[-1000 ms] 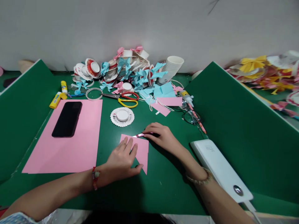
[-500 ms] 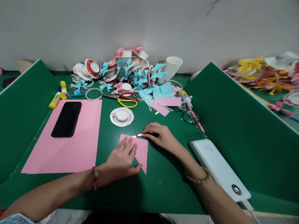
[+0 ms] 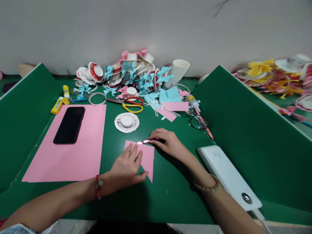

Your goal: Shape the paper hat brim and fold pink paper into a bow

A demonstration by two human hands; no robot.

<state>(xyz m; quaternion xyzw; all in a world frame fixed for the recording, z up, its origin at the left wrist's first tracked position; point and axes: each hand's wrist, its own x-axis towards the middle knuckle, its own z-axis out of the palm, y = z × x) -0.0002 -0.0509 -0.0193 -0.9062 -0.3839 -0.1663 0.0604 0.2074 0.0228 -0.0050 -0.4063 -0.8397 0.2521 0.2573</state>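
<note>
My left hand (image 3: 126, 165) lies flat with its fingers spread on a folded piece of pink paper (image 3: 148, 159), pressing it to the green table. Closed around the dark handle of a utility knife (image 3: 144, 141) is my right hand (image 3: 168, 143). The knife's shiny blade points left and touches the paper's upper edge, near my left fingertips. Just beyond the paper sits a white fringed paper disc (image 3: 127, 122) with a round raised centre.
Pink sheets (image 3: 90, 156) with a black phone (image 3: 70, 125) lie left. Scissors (image 3: 131, 104), a tape roll (image 3: 97, 98) and glue sticks (image 3: 57, 105) lie behind. Decorated cups (image 3: 131, 70) pile by the wall. Glasses (image 3: 198, 122) and a white power bank (image 3: 229, 175) are right, between green dividers (image 3: 255, 130).
</note>
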